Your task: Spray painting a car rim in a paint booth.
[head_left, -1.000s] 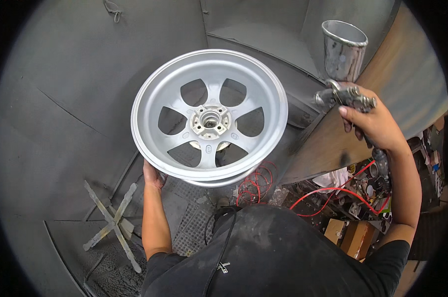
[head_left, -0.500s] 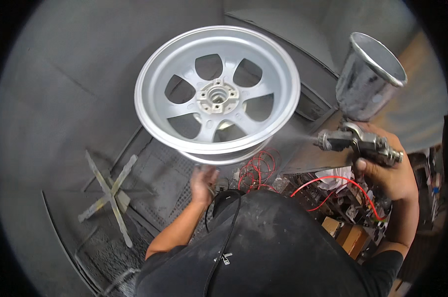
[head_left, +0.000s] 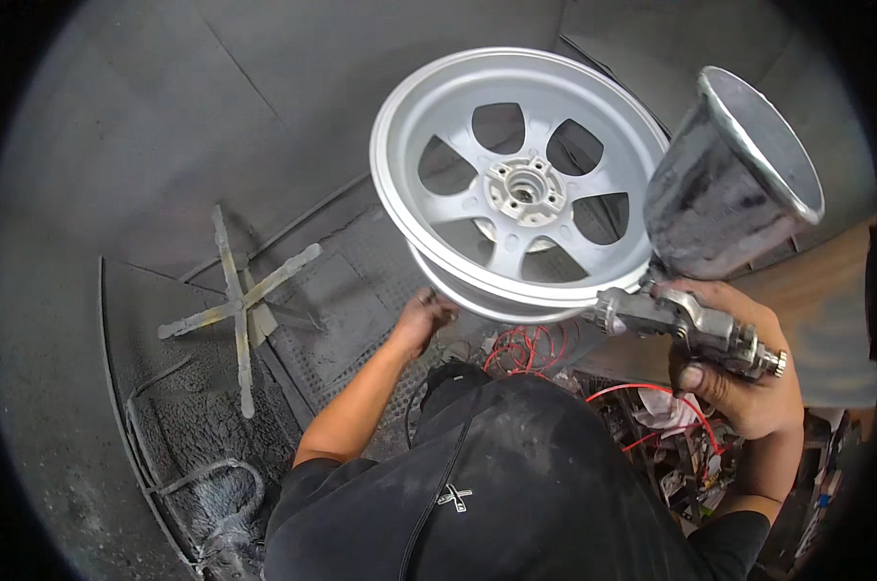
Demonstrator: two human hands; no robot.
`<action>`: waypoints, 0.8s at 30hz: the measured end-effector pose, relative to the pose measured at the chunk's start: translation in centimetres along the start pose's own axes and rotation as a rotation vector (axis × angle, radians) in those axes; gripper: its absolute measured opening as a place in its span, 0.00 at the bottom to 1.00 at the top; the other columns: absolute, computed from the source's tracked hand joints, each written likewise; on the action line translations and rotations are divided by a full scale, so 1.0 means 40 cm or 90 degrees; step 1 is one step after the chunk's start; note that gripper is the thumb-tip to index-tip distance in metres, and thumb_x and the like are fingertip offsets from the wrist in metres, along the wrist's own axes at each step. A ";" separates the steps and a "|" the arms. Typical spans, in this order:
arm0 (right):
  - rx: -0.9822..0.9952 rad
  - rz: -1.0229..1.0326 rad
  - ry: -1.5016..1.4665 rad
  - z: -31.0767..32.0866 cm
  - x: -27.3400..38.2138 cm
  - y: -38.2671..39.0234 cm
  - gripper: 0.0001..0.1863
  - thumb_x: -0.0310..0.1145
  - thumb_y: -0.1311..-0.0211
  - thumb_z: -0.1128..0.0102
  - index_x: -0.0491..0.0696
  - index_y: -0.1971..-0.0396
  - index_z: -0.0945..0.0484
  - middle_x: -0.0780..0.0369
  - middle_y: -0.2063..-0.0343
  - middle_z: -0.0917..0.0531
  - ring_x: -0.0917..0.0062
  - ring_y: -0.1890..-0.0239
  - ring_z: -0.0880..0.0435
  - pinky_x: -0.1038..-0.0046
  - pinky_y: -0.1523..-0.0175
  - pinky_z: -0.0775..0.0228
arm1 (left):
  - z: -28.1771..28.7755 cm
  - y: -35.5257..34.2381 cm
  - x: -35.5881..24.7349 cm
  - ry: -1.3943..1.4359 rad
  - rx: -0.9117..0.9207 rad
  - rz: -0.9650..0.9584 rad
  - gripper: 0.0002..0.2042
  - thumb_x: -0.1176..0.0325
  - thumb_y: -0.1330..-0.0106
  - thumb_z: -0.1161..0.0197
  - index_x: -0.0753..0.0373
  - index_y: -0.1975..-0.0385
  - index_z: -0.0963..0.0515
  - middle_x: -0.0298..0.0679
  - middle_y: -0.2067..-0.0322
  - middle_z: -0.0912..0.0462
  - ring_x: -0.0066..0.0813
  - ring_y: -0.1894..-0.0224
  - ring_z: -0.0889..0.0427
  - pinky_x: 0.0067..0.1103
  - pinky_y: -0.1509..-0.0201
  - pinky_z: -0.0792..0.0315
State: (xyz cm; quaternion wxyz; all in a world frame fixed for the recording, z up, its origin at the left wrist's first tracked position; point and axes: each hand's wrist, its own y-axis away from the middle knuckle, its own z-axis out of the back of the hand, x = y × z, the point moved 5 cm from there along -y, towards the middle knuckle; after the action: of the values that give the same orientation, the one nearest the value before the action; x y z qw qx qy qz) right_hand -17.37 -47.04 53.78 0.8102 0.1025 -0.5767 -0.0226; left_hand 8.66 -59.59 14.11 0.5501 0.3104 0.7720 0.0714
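Observation:
A silver alloy wheel rim [head_left: 479,263] with broad spokes and a round hub is tilted in front of me, its inner side up. My left hand [head_left: 425,320] is at the rim's lower left edge, fingers curled against it; the fingertips are in shadow. My right hand [head_left: 748,387] is wrapped round a metal spray gun [head_left: 690,324], whose nozzle points left, at the rim's lower right edge. A grey, paint-smeared metal cup [head_left: 719,203] stands on top of the gun and covers part of the rim's right side. What bears the rim's weight is hidden.
A cross-shaped stand [head_left: 240,305] with paint-crusted arms is at the left. A red hose [head_left: 526,349] lies coiled below the rim, and a stretch of it [head_left: 642,387] runs by my right arm. Cluttered shelves [head_left: 685,465] are at the lower right. Dark grey panels [head_left: 293,87] stand behind.
The wheel rim is farther right in view, and the spray gun's nozzle now overlaps its edge. My left hand has risen to the rim's edge. The pale spray mist seen earlier no longer shows.

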 end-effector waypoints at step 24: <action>-0.269 0.186 0.065 0.100 -0.023 -0.339 0.21 0.32 0.37 0.39 0.43 0.45 0.27 0.70 0.79 0.25 0.89 0.78 0.27 0.84 0.79 0.37 | 0.037 -0.036 -0.167 0.094 -0.030 0.121 0.18 0.82 0.41 0.57 0.68 0.50 0.32 0.43 0.54 0.26 0.35 0.57 0.22 0.32 0.51 0.20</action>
State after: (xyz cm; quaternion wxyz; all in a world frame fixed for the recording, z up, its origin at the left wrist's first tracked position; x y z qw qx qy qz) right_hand -20.34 -60.70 51.57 0.8365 -0.1521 -0.5260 -0.0197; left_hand 10.76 -64.81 18.26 0.4893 0.3630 0.7759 0.1636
